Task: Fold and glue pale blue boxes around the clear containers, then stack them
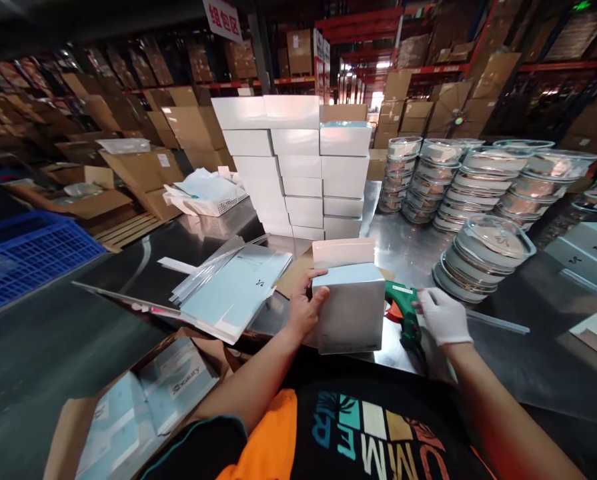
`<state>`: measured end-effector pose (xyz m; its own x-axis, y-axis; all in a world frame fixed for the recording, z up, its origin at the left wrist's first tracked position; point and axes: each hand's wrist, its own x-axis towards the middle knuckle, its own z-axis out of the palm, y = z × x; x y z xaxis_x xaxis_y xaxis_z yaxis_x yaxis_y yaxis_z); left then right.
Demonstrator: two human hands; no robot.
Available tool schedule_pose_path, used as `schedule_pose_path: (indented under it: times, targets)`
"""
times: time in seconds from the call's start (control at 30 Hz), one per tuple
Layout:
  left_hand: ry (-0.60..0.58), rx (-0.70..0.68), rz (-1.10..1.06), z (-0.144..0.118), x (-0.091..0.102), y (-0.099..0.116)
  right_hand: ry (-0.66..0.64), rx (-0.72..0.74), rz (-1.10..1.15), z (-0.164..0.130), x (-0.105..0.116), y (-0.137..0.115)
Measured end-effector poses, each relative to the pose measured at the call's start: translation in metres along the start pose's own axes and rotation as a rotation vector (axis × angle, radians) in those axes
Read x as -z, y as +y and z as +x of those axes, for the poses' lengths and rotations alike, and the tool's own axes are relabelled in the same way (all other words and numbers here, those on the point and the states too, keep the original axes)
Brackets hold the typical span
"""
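Boxing work looks well underway: a tall stack of closed white boxes (298,167) stands at the back of the metal surface (503,347), while stacks of clear lidded dishes (478,187) and flat carton blanks (233,287) remain unpacked. One box (351,307) sits at the near edge, its top flap upright (not yet sealed, I judge). Left hand (305,307) has fingers spread, pressed on the box's left side. Right hand (443,317), gloved, has fingers curled onto the green glue gun (403,313) just right of the box, touching the surface.
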<state>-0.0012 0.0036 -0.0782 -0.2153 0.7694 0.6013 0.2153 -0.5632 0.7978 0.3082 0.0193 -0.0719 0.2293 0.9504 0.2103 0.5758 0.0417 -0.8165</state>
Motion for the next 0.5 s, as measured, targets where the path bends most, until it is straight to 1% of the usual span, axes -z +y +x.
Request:
schedule_pose_path:
  times: [0.07,0.17,0.27,0.3,0.37,0.43,0.5]
  targets:
    - [-0.015,-0.020,-0.003,0.000,-0.002,0.000,-0.035,0.049,0.129,-0.002,-0.011,-0.018]
    - [-0.072,-0.028,-0.053,-0.001,-0.005,-0.001,-0.189,0.131,0.342,-0.005,-0.035,-0.053]
    - [-0.129,-0.023,-0.061,-0.004,-0.003,-0.003,-0.317,0.173,0.446,-0.007,-0.050,-0.077]
    - [-0.139,-0.030,-0.057,-0.004,-0.002,-0.004,-0.335,0.183,0.452,-0.007,-0.051,-0.079]
    - [-0.138,-0.067,-0.057,-0.005,0.000,-0.006,-0.332,0.240,0.444,-0.005,-0.049,-0.076]
    - [-0.107,-0.100,-0.110,-0.005,-0.001,-0.009,-0.323,0.371,0.411,-0.002,-0.043,-0.065]
    - [-0.076,-0.129,-0.242,-0.003,-0.003,-0.013,-0.327,0.544,0.369,-0.001,-0.037,-0.052]
